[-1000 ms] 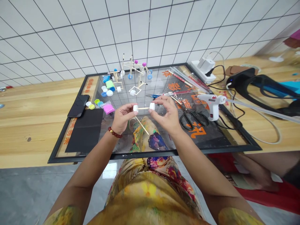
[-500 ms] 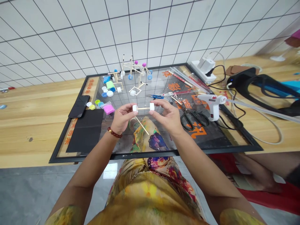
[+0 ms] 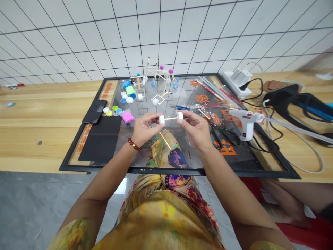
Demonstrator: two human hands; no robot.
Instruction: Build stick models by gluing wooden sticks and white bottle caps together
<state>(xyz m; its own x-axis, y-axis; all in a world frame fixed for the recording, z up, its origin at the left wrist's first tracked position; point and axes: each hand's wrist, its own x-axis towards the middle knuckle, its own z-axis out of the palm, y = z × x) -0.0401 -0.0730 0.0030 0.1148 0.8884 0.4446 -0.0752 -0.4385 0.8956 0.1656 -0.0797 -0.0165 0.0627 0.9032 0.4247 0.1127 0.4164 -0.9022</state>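
Between my two hands is a short wooden stick [image 3: 170, 119] with a white wheel-like disc on each end. My left hand [image 3: 145, 128] pinches the left white disc [image 3: 161, 119], thumb below and fingers above. My right hand [image 3: 195, 127] grips the right white disc [image 3: 179, 115] in the same way. The piece hangs over the glossy black-framed board, tilted slightly up toward the right. Below my left fingertips a loose wooden stick [image 3: 165, 141] lies on the board. Farther back stand small stick models [image 3: 161, 78] with blue, white and pink round parts.
Left of my hands are a pink clay packet [image 3: 127, 117], several coloured caps [image 3: 114, 108], black paper [image 3: 100, 139] and a phone [image 3: 95, 111]. To the right lie scissors [image 3: 225, 135], a blue-handled tool [image 3: 180, 107], a glue gun [image 3: 246, 123] and a power strip [image 3: 238, 85] with cables.
The view has shifted, so the board and hands appear farther right. The held stick has gone from nearly level to slightly tilted, its right end higher. Both hands keep their grip.
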